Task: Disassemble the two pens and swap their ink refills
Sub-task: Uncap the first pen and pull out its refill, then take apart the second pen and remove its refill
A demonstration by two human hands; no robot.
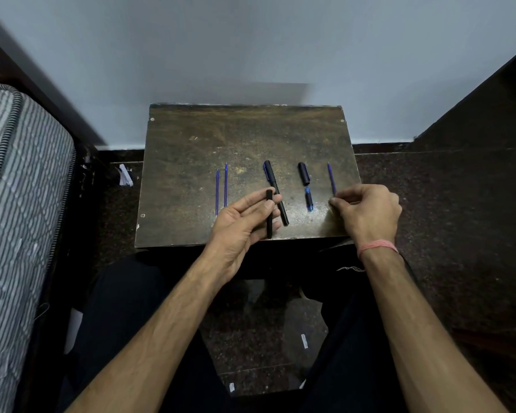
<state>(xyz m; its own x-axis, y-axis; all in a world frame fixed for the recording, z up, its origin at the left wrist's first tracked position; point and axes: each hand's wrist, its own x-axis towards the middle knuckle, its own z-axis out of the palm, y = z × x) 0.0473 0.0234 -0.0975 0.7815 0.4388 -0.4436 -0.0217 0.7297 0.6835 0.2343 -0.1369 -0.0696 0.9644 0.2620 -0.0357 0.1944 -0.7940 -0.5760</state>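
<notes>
My left hand [245,217] grips a black pen barrel [269,214], held upright over the near edge of the small wooden table [245,135]. A whole black pen [276,190] lies just right of it. Two blue refills [221,189] lie side by side at the left. A black cap [304,173] and a blue-tipped front piece [309,199] lie right of centre. My right hand [367,210] rests on the table with its fingertips pinched at the near end of a third blue refill [331,178], which still lies flat.
The table is small and worn, with its far edge against a pale wall. A striped mattress [21,204] stands at the left. Dark speckled floor [444,219] surrounds the table, with scraps of paper [125,174] on it. My knees sit under the near edge.
</notes>
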